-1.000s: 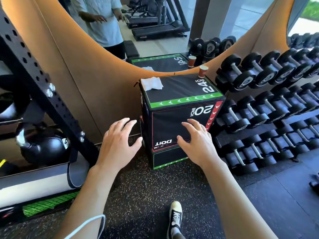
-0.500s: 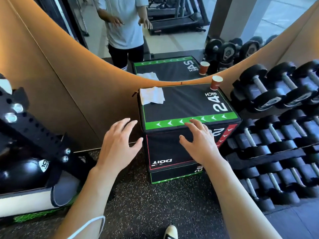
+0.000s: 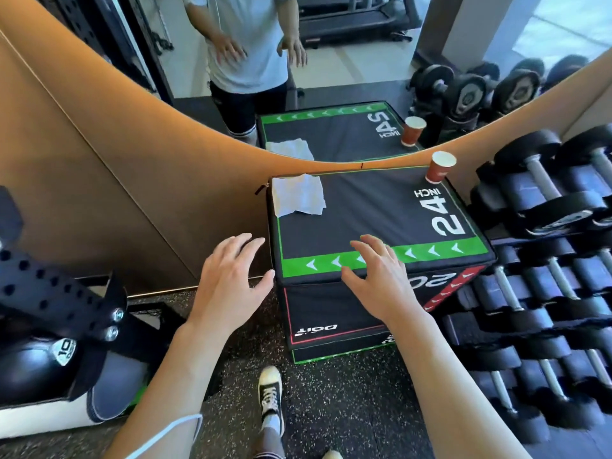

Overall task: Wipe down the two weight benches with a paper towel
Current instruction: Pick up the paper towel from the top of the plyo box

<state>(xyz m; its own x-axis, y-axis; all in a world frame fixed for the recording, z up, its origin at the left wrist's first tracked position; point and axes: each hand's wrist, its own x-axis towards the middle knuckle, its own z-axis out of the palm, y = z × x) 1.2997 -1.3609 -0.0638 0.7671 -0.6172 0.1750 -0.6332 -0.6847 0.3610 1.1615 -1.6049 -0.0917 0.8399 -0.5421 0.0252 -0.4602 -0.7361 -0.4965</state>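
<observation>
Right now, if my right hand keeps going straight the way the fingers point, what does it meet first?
The right hand points up across the box top. The line looks free over bare black fabric; the towel lies left of it and the cup right. Beyond, probably the mirror, though depth is unclear.

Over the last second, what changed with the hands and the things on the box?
Both hands rose towards the box: the right hand now reaches over its green edge, the left hand hovers beside it. Both remain open and empty. Paper towel and cup stayed put.
</observation>
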